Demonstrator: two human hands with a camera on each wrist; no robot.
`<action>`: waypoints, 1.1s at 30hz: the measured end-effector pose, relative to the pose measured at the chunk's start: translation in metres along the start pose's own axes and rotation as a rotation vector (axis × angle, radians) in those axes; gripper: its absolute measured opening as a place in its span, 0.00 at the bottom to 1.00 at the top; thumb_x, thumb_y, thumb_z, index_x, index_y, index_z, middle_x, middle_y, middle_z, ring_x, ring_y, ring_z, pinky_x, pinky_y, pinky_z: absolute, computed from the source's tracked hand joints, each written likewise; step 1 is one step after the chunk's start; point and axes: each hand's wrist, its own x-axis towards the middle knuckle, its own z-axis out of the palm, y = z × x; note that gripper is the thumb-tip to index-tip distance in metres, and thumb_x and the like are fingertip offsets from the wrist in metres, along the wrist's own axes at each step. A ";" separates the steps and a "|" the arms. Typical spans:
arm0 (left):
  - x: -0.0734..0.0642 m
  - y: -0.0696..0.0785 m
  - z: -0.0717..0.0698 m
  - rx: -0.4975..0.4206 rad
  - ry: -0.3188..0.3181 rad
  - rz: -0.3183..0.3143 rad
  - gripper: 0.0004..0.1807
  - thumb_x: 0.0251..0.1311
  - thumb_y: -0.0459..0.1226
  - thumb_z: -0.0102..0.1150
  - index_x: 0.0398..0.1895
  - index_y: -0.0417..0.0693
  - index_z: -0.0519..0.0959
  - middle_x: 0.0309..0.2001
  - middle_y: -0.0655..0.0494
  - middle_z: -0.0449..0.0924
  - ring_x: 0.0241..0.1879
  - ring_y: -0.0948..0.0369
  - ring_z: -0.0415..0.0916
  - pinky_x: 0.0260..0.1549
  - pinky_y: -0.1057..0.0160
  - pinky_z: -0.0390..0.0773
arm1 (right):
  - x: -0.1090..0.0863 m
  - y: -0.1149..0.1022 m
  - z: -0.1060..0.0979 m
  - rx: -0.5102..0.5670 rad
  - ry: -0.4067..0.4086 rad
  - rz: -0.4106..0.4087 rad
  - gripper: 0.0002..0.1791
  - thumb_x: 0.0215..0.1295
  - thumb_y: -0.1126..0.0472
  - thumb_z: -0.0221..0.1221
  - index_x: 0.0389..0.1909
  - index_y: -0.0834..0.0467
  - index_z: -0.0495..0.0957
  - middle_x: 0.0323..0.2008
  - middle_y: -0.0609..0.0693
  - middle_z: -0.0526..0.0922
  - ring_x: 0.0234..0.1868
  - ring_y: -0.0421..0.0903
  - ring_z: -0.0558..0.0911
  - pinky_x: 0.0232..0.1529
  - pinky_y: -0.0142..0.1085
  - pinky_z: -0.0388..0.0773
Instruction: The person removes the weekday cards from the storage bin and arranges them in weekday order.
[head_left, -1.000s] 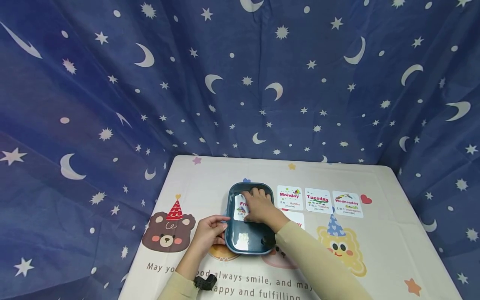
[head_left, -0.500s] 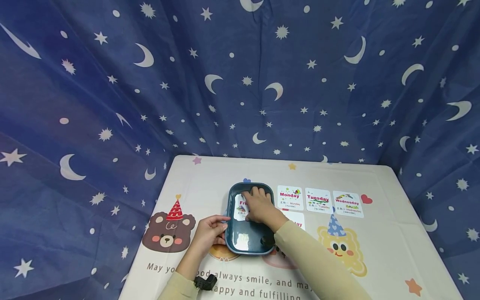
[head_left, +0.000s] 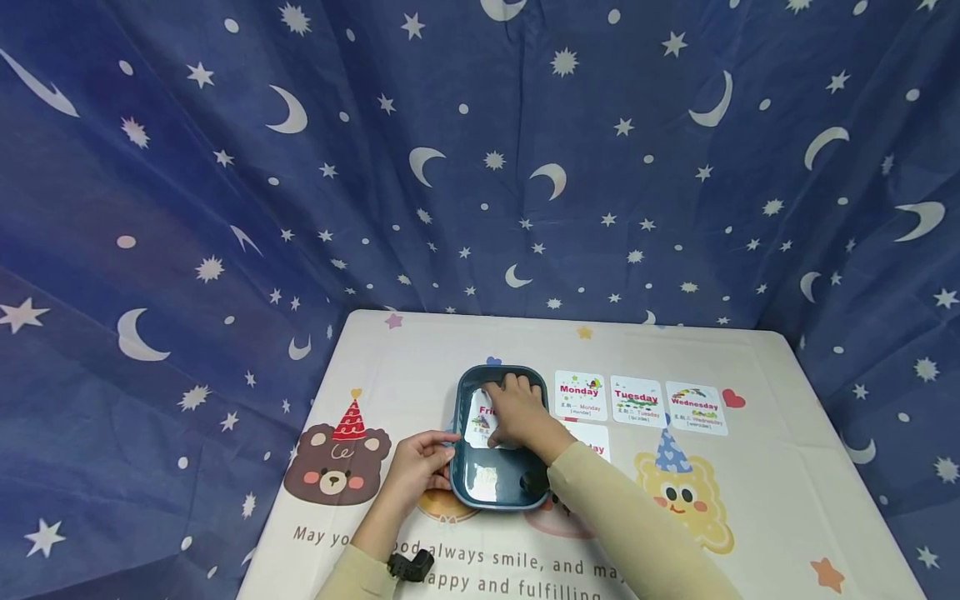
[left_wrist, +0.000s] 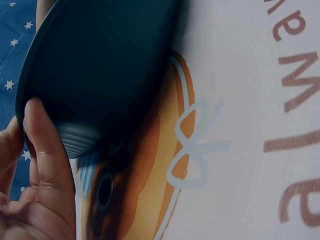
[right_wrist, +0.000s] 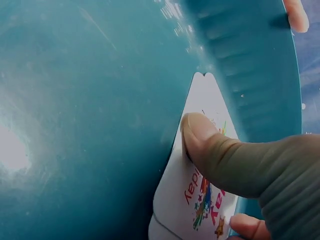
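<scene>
A dark teal rectangular tray (head_left: pixel 498 479) with rounded corners lies on the table. My left hand (head_left: pixel 420 462) pinches its left rim; in the left wrist view the thumb (left_wrist: pixel 47 150) lies against the outer wall. My right hand (head_left: pixel 525 417) reaches into the tray's far half and grips a white Friday card (head_left: pixel 480 429) between thumb and fingers. Close up in the right wrist view, the thumb (right_wrist: pixel 205 145) presses on the cards (right_wrist: pixel 172 205), where two card corners show together and a further card edge below. The fingers' far side is mostly hidden.
Right of the tray lie a Monday card (head_left: pixel 580 397), a Tuesday card (head_left: pixel 636 401) and a Wednesday card (head_left: pixel 696 408) in a row. Below Monday, another card (head_left: pixel 596 440) is partly covered by the right arm. A starry blue curtain (head_left: pixel 480 208) hangs behind the table.
The Friday card has shifted slightly toward the near side of the tray and shows a bit larger under the right hand. The left hand and the tray stay put.
</scene>
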 end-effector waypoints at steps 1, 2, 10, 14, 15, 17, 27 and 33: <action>0.000 0.000 0.000 0.001 0.000 0.000 0.17 0.72 0.27 0.63 0.61 0.35 0.84 0.31 0.55 0.82 0.23 0.62 0.78 0.21 0.65 0.86 | 0.000 0.000 0.000 0.003 0.005 0.001 0.61 0.36 0.42 0.89 0.76 0.47 0.72 0.58 0.58 0.75 0.56 0.55 0.68 0.52 0.49 0.66; -0.001 0.000 0.000 0.002 0.000 -0.001 0.17 0.72 0.27 0.63 0.61 0.35 0.84 0.31 0.55 0.82 0.23 0.62 0.78 0.22 0.65 0.86 | 0.000 0.000 0.001 0.005 0.012 0.000 0.62 0.34 0.42 0.90 0.76 0.47 0.72 0.58 0.58 0.74 0.55 0.55 0.68 0.51 0.48 0.66; -0.001 0.000 0.000 0.000 -0.002 0.001 0.17 0.72 0.28 0.64 0.62 0.35 0.83 0.31 0.55 0.81 0.23 0.62 0.78 0.22 0.65 0.87 | 0.000 -0.001 0.001 0.041 0.047 0.015 0.57 0.37 0.47 0.90 0.74 0.44 0.73 0.54 0.55 0.71 0.53 0.53 0.68 0.47 0.46 0.64; 0.000 -0.001 0.000 -0.005 -0.003 0.004 0.18 0.72 0.28 0.64 0.62 0.34 0.83 0.30 0.55 0.81 0.23 0.61 0.78 0.22 0.65 0.87 | 0.002 0.000 0.002 0.041 0.083 0.013 0.51 0.43 0.51 0.88 0.72 0.44 0.76 0.53 0.55 0.72 0.50 0.52 0.69 0.44 0.45 0.64; 0.000 -0.002 0.000 -0.005 -0.003 0.005 0.18 0.72 0.28 0.64 0.62 0.34 0.83 0.31 0.55 0.82 0.23 0.61 0.78 0.22 0.64 0.87 | 0.002 0.000 0.001 0.041 0.090 0.009 0.49 0.45 0.52 0.87 0.72 0.44 0.76 0.53 0.55 0.73 0.49 0.52 0.69 0.44 0.45 0.65; 0.000 -0.002 0.000 -0.008 -0.003 0.006 0.18 0.72 0.27 0.63 0.62 0.34 0.83 0.31 0.54 0.82 0.23 0.61 0.78 0.22 0.64 0.86 | 0.002 0.000 0.000 0.037 0.102 -0.003 0.46 0.50 0.54 0.84 0.72 0.43 0.77 0.51 0.55 0.74 0.47 0.51 0.70 0.44 0.44 0.67; 0.001 -0.002 -0.001 -0.020 -0.014 0.006 0.19 0.72 0.27 0.62 0.64 0.31 0.81 0.31 0.54 0.82 0.23 0.61 0.79 0.22 0.64 0.86 | 0.000 0.001 -0.007 0.094 0.149 -0.097 0.36 0.64 0.68 0.70 0.73 0.44 0.78 0.42 0.51 0.78 0.39 0.46 0.72 0.40 0.39 0.73; 0.000 -0.003 -0.001 -0.014 -0.003 -0.002 0.18 0.72 0.28 0.63 0.63 0.34 0.82 0.31 0.54 0.82 0.23 0.61 0.79 0.22 0.64 0.87 | -0.002 0.001 -0.011 0.155 0.157 -0.097 0.38 0.63 0.74 0.65 0.73 0.46 0.78 0.40 0.50 0.78 0.37 0.45 0.73 0.39 0.37 0.73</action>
